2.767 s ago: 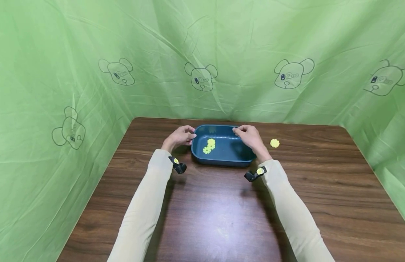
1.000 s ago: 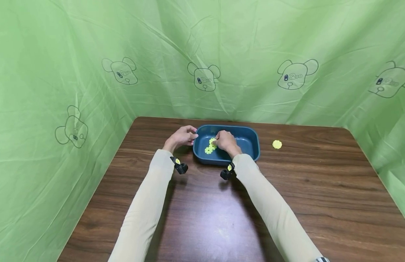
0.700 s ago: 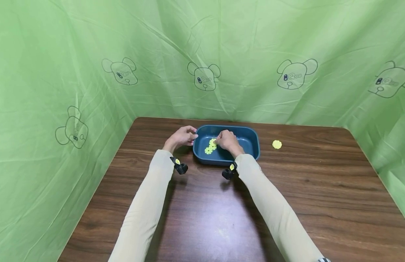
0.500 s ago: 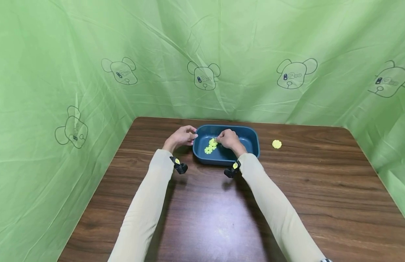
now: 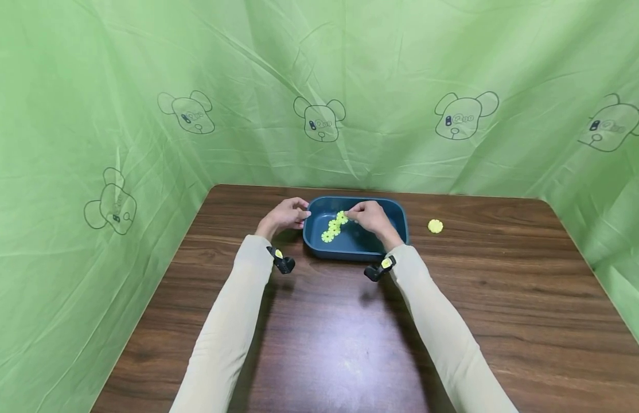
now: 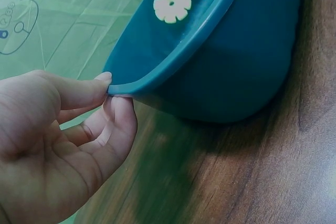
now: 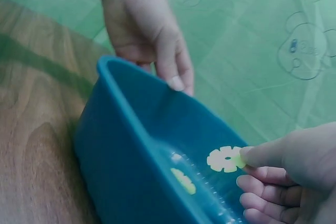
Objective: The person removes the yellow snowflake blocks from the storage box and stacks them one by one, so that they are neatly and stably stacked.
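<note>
A dark blue rectangular basin (image 5: pixel 355 256) sits on the table. My left hand (image 5: pixel 287 215) pinches its left rim, thumb on top and fingers beneath, as the left wrist view shows (image 6: pixel 68 124). Over the basin's inside, my right hand (image 5: pixel 371 216) pinches a yellow-green snowflake disc (image 7: pixel 226 159), a notched round piece with a small centre hole. Below and left of it, other yellow discs (image 5: pixel 327 236) lie on the basin floor. In the right wrist view one such disc (image 7: pixel 183 181) shows on the floor.
One more yellow disc (image 5: pixel 435 226) lies on the brown wooden table (image 5: pixel 479 275), right of the basin. Green cloth (image 5: pixel 392 155) with printed bear heads hangs behind the table and along its sides.
My right hand went from the basin's right side to the discs on its floor, then pulled back up and right with one disc pinched. The left hand stays on the rim.
</note>
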Tool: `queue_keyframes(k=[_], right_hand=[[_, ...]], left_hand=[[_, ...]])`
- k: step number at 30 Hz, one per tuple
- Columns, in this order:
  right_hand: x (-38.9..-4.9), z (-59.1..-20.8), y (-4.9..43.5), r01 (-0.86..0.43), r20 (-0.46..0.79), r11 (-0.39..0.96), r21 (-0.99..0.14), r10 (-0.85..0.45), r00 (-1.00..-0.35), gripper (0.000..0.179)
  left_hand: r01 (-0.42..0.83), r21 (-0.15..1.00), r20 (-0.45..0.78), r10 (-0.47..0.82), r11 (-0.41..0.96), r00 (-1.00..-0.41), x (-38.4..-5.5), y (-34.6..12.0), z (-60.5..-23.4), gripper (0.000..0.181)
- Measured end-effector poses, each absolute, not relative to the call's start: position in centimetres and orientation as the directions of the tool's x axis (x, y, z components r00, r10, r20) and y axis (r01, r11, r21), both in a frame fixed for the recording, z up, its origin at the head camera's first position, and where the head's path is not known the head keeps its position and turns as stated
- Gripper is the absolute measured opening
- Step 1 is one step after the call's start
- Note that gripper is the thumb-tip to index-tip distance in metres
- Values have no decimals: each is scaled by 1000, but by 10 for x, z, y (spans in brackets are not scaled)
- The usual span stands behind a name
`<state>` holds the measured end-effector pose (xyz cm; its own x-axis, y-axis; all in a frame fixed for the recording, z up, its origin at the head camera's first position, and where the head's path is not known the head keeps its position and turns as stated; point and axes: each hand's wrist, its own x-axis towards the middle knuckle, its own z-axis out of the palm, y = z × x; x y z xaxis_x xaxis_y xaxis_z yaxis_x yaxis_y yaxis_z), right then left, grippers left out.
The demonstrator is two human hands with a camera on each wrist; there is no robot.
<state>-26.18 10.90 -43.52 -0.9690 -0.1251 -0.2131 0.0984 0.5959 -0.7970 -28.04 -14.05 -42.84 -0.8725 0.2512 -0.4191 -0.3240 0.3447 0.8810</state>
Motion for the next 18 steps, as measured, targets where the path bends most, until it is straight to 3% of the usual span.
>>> queue_keyframes(k=[18], right_hand=[[-252, -411, 149, 99, -152, 473, -876, -75, -986, 31]], left_hand=[[-332, 880, -424, 248, 339, -871, -289, -140, -434, 34]])
